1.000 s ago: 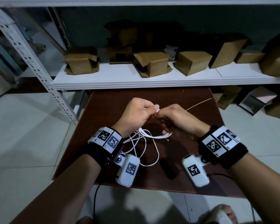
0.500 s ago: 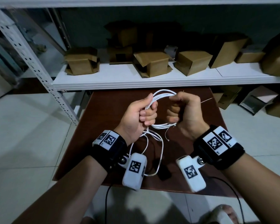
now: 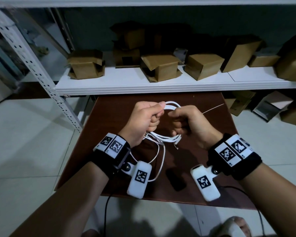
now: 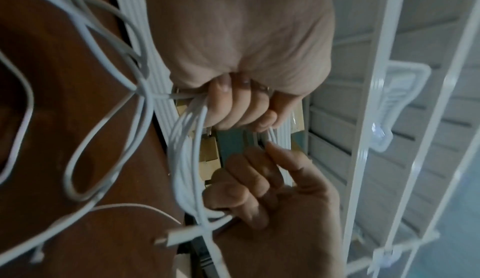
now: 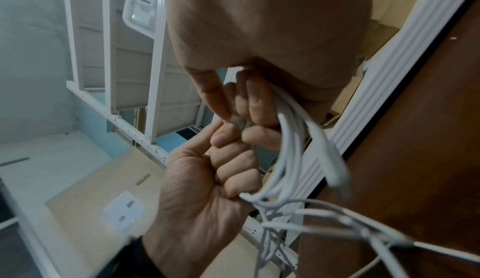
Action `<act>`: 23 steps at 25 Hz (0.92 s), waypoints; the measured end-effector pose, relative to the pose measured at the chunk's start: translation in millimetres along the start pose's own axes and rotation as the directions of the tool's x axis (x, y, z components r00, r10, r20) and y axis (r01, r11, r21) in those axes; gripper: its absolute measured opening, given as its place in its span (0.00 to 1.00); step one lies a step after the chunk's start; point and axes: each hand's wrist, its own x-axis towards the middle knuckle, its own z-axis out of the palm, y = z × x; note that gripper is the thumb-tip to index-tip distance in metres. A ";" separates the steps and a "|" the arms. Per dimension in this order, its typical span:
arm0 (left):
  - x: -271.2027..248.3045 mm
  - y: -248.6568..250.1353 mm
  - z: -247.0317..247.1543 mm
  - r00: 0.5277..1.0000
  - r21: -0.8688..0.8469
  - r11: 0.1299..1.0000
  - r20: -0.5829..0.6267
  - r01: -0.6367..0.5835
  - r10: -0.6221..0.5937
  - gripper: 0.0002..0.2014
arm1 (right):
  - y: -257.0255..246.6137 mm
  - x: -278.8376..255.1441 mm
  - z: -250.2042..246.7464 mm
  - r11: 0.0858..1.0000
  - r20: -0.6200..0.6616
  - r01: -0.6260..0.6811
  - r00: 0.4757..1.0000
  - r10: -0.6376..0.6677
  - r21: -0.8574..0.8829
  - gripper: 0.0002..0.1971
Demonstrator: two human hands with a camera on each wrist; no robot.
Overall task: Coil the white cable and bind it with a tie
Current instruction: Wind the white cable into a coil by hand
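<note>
The white cable is gathered into several loops above the dark brown table. My left hand grips the left side of the coil, fingers curled round the strands. My right hand grips the right side, fingers closed on the bundle. A connector end sticks out below the right hand. Loose cable hangs from the coil down to the table by my left wrist. A thin white tie lies on the table beyond my right hand, untouched.
A white shelf runs just behind the table and carries several cardboard boxes. A perforated shelf upright slants at the left. More boxes sit on the tiled floor at the right.
A second ago my fingertips met low over slack cable. Both hands have since risen and turned into fists, holding the loops up as a coil between them; the top loop has shrunk slightly.
</note>
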 end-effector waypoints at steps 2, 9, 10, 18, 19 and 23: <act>-1.5 -1.8 2.9 1.000 0.189 0.982 0.026 -0.001 -0.004 0.23 | 0.6 -0.1 -3.6 0.980 0.018 0.016 1.000 -0.012 -0.196 0.14; -4.5 1.3 3.5 0.994 0.403 0.914 0.064 0.054 -0.087 0.24 | 9.0 -0.3 -2.5 0.900 0.087 -0.009 0.995 0.052 -0.436 0.23; -4.7 1.5 3.7 0.993 0.370 0.927 0.068 0.068 -0.100 0.24 | 9.0 -0.1 -2.2 0.886 0.092 0.003 0.995 0.045 -0.463 0.20; -1.5 1.3 3.8 0.994 0.292 0.953 0.041 0.087 -0.103 0.24 | 14.8 3.8 0.5 0.849 0.086 0.044 0.996 0.002 -0.527 0.14; -0.8 -0.4 4.8 0.996 0.345 0.936 0.039 0.066 -0.085 0.25 | 16.0 4.1 -1.4 0.826 0.080 0.054 0.997 -0.011 -0.560 0.12; 2.6 -7.4 8.5 0.999 0.472 0.881 0.025 0.005 -0.019 0.24 | 16.4 2.7 -1.6 0.805 -0.001 0.027 0.999 -0.034 -0.592 0.09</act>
